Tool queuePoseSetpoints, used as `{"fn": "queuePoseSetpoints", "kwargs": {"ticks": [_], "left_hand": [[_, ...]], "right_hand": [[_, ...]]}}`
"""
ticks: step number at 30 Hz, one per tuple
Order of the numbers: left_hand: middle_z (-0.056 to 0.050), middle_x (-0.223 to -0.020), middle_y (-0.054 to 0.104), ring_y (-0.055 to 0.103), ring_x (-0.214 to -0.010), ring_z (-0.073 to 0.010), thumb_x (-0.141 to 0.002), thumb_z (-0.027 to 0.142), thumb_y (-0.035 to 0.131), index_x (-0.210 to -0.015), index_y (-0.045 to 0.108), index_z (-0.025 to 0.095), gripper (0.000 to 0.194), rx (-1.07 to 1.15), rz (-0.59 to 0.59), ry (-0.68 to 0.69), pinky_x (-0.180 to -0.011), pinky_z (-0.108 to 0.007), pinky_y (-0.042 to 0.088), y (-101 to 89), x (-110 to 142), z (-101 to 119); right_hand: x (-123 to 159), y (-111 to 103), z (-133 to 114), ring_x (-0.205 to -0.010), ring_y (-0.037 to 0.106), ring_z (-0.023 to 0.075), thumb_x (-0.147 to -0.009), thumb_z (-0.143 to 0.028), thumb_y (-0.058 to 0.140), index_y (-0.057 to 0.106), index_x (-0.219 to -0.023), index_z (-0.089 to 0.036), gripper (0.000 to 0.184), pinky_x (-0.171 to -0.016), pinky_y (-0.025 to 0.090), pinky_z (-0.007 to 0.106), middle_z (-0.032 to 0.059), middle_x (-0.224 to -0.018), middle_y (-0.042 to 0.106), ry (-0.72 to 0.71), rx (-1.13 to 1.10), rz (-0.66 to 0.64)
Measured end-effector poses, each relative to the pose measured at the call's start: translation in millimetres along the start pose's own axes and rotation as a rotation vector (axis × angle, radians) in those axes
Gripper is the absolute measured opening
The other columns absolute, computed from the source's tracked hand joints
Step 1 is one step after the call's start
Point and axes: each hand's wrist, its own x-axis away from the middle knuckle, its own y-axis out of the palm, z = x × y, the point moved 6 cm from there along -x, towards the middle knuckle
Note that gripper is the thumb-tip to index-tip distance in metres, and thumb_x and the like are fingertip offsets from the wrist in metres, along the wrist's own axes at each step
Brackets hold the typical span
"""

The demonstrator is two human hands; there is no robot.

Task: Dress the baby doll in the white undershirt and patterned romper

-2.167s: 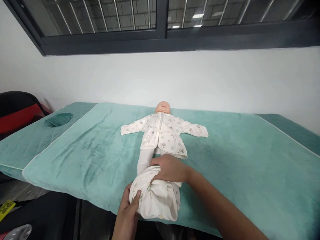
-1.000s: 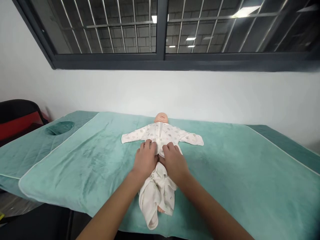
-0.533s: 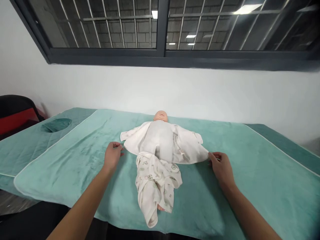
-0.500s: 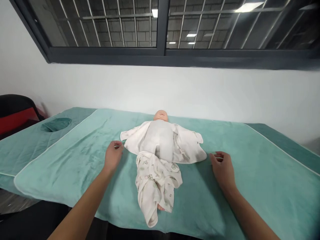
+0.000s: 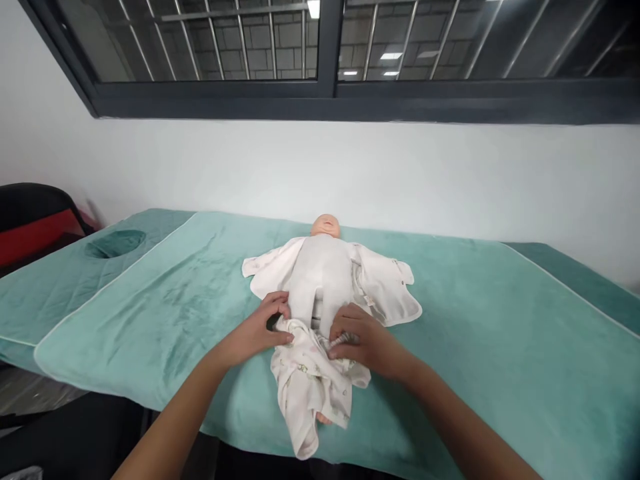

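Note:
A baby doll [image 5: 325, 225] lies on its back with its head toward the wall. Its white body is bare at the front, and a white baby jacket [image 5: 387, 283] is spread out on both sides. Printed white baby pants [image 5: 305, 373] cover the lower legs, with a bit of foot showing at one cuff. At the left of the waistband, my left hand [image 5: 260, 333] has thumb and fingers apart, the thumb touching the cloth. My right hand [image 5: 367, 340] is closed on the right part of the waistband, its fingers curled over the fabric.
A green plush cover [image 5: 150, 320] lies over the bed [image 5: 40, 300], which has a round hole [image 5: 116, 244] at its left end. Behind stands a white wall [image 5: 320, 167] below a dark-framed window [image 5: 210, 100]. A black and red chair [image 5: 40, 230] is at the far left.
Both hands have moved inward from beside the jacket to the waistband of the pants. My right hand has taken hold of the cloth. The view has shifted slightly.

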Motion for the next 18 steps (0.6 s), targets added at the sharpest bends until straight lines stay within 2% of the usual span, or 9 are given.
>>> {"fn": "queuePoseSetpoints", "kwargs": {"ticks": [3, 5, 10, 13, 15, 16, 18], "left_hand": [[-0.007, -0.146, 0.039, 0.031, -0.14, -0.0275, -0.07, 0.019, 0.067, -0.078, 0.054, 0.022, 0.016, -0.04, 0.039, 0.073, -0.112, -0.039, 0.03, 5.1, 3.4, 5.7], [-0.008, -0.147, 0.039, 0.033, -0.139, -0.0278, -0.072, 0.016, 0.063, -0.077, 0.051, 0.022, 0.014, -0.044, 0.103, 0.122, -0.111, -0.04, 0.031, 7.5, 4.2, 6.5], [-0.009, -0.136, 0.056, 0.051, -0.125, -0.0243, -0.081, 0.018, 0.051, -0.079, 0.038, 0.024, 0.015, 0.017, 0.315, 0.11, -0.103, -0.041, 0.037, 10.3, 5.3, -3.8], [-0.007, -0.122, 0.066, 0.06, -0.11, -0.0221, -0.083, 0.019, 0.048, -0.08, 0.032, 0.025, 0.017, 0.056, 0.419, 0.084, -0.094, -0.039, 0.041, 9.4, 0.4, -9.8], [-0.004, -0.107, 0.07, 0.063, -0.097, -0.0207, -0.082, 0.021, 0.049, -0.08, 0.033, 0.025, 0.017, 0.06, 0.463, 0.061, -0.085, -0.034, 0.043, 7.6, -6.4, -13.4], [-0.002, -0.095, 0.07, 0.062, -0.087, -0.0195, -0.082, 0.022, 0.05, -0.079, 0.034, 0.025, 0.017, 0.045, 0.481, 0.042, -0.079, -0.031, 0.043, 6.5, -10.2, -15.4], [0.004, -0.07, 0.061, 0.055, -0.067, -0.0161, -0.081, 0.024, 0.052, -0.077, 0.036, 0.024, 0.016, 0.007, 0.516, 0.011, -0.066, -0.026, 0.038, 3.9, -17.0, -19.1]], "right_hand": [[2.9, -1.9, -2.8, -0.085, 0.054, 0.0178, -0.077, -0.039, 0.076, 0.058, -0.082, -0.022, 0.025, -0.071, 0.04, 0.029, -0.0003, -0.086, 0.059, 0.048, 0.055, -0.079], [3.6, -3.3, -4.2, -0.08, 0.053, 0.0171, -0.079, -0.038, 0.073, 0.056, -0.081, -0.022, 0.023, -0.067, 0.037, 0.028, -0.0002, -0.085, 0.058, 0.082, 0.136, -0.108], [4.4, -4.7, 1.2, -0.066, 0.048, 0.0154, -0.088, -0.039, 0.058, 0.049, -0.072, -0.021, 0.025, -0.06, 0.033, 0.029, -0.0008, -0.072, 0.056, 0.162, 0.258, -0.13], [4.1, -3.8, 4.1, -0.066, 0.051, 0.0157, -0.089, -0.035, 0.055, 0.051, -0.072, -0.022, 0.021, -0.061, 0.036, 0.029, -0.001, -0.073, 0.057, 0.114, 0.22, -0.201], [0.0, -10.5, 6.2, -0.074, 0.054, 0.0181, -0.089, -0.028, 0.053, 0.053, -0.074, -0.023, 0.015, -0.066, 0.041, 0.031, 0.0011, -0.079, 0.06, 0.044, 0.251, -0.144], [-3.3, -15.8, 8.5, -0.082, 0.057, 0.02, -0.088, -0.025, 0.052, 0.054, -0.076, -0.023, 0.013, -0.071, 0.043, 0.033, 0.0032, -0.087, 0.063, 0.011, 0.288, -0.076], [-11.4, -26.9, 16.7, -0.103, 0.056, 0.0241, -0.087, -0.02, 0.05, 0.053, -0.077, -0.023, 0.011, -0.083, 0.045, 0.039, 0.008, -0.113, 0.062, -0.026, 0.373, 0.1]]}}
